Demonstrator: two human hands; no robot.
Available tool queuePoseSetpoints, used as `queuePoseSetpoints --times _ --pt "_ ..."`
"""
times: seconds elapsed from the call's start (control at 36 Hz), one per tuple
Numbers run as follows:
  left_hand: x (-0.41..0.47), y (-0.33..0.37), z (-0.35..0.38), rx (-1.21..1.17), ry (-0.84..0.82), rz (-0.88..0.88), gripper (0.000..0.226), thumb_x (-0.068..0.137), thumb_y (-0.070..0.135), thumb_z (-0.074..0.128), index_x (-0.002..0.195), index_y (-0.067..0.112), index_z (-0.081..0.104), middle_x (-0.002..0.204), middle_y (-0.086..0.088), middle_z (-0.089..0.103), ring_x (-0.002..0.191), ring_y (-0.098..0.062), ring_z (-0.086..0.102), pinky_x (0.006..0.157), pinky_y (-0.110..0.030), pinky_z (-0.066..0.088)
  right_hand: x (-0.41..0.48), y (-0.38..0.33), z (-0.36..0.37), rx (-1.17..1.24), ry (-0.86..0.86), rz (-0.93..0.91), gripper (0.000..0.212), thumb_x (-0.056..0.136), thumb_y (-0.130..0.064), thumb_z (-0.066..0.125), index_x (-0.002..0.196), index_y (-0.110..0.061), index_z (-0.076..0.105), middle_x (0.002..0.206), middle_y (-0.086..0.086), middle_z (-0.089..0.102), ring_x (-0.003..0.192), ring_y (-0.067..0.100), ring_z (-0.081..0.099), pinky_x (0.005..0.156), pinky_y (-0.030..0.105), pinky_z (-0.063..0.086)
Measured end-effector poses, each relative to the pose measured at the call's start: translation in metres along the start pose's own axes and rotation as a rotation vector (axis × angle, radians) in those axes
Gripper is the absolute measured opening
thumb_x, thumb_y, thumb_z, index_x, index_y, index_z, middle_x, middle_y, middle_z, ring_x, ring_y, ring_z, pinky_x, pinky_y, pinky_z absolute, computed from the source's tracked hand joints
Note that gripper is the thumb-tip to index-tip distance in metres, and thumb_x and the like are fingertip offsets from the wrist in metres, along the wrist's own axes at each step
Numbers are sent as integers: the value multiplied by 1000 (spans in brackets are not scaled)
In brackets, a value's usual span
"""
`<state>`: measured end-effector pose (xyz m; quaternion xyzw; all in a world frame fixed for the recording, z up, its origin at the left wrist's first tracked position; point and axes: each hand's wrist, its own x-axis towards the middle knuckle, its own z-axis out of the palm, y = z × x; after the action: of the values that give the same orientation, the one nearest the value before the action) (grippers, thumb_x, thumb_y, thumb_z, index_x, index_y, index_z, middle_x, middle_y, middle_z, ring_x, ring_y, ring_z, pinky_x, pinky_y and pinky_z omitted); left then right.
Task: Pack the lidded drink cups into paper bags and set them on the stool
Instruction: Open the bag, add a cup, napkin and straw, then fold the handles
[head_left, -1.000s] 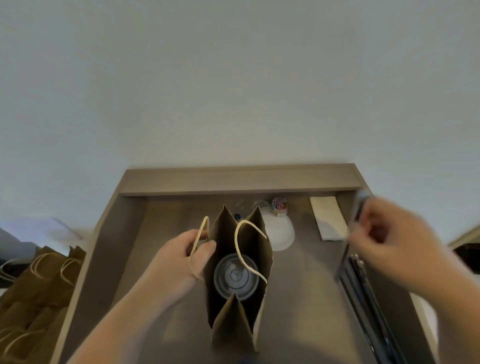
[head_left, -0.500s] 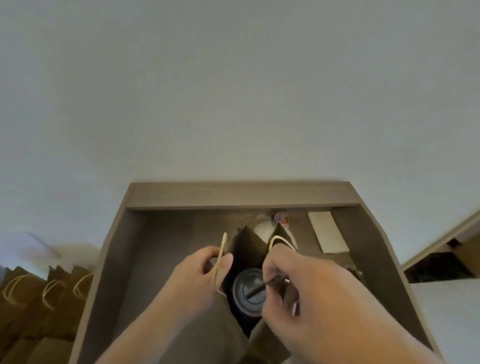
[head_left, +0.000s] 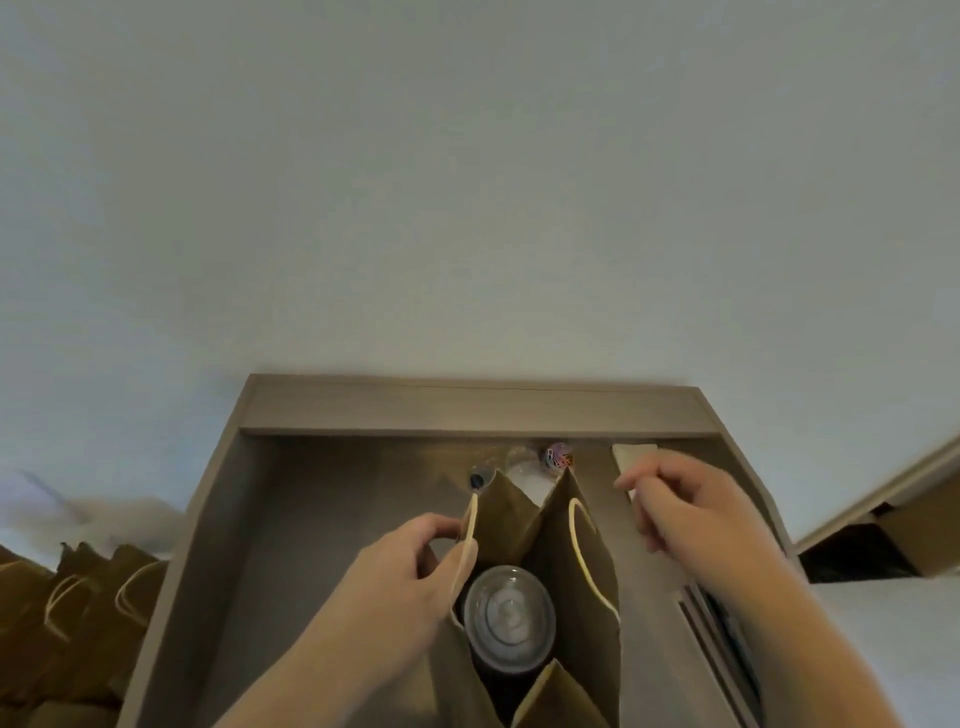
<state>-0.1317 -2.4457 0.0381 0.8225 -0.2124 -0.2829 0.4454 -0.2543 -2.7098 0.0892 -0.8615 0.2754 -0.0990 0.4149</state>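
Observation:
A brown paper bag (head_left: 587, 545) stands open on the recessed wooden counter (head_left: 322, 519). Inside it sits a drink cup with a clear lid (head_left: 506, 618), seen from above. My left hand (head_left: 405, 582) grips the bag's left rim together with its cream handle. My right hand (head_left: 696, 519) hovers to the right of the bag, fingers loosely curled and thumb apart. Its fingertips reach the near edge of a white napkin stack (head_left: 634, 453). Nothing shows between the fingers.
More brown paper bags (head_left: 78, 613) with handles stand in a row at the lower left. Dark straws (head_left: 722, 634) lie along the counter's right side. Behind the bag are a clear cup (head_left: 524, 470) and a small colourful object (head_left: 557, 457). A cardboard box (head_left: 924, 535) is at the right.
My right hand came from the right with a dark straw to the bag's mouth, then moved back right to the napkins without it. My left hand kept hold of the bag.

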Motion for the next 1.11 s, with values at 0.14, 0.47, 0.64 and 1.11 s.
queuePoseSetpoints --times 0.14,0.47,0.64,1.11 --pt "-2 2 5 -34 -35 6 25 95 72 55 108 52 64 93 6 76 84 -10 72 79 -39 62 86 110 65 -68 -81 297 10 101 -30 66 108 -35 71 96 -3 73 84 14 72 73 33 60" --pt "-7 6 13 -53 89 -15 8 99 59 62 100 52 65 88 2 74 79 -16 70 70 -31 57 196 150 109 -66 88 281 16 89 -34 78 76 -26 73 89 4 78 90 30 72 79 30 46" --pt "-11 2 15 -48 116 -8 18 98 61 60 113 52 65 93 4 75 84 -14 72 73 -34 58 212 146 113 -346 -2 189 24 98 -34 67 86 -14 76 89 13 76 94 33 73 81 37 58" --pt "-14 -1 20 -31 127 16 36 90 79 52 115 57 63 92 5 73 83 -11 70 72 -28 58 198 150 104 -216 204 69 32 107 -23 56 78 -10 62 71 12 63 61 28 60 61 33 44"
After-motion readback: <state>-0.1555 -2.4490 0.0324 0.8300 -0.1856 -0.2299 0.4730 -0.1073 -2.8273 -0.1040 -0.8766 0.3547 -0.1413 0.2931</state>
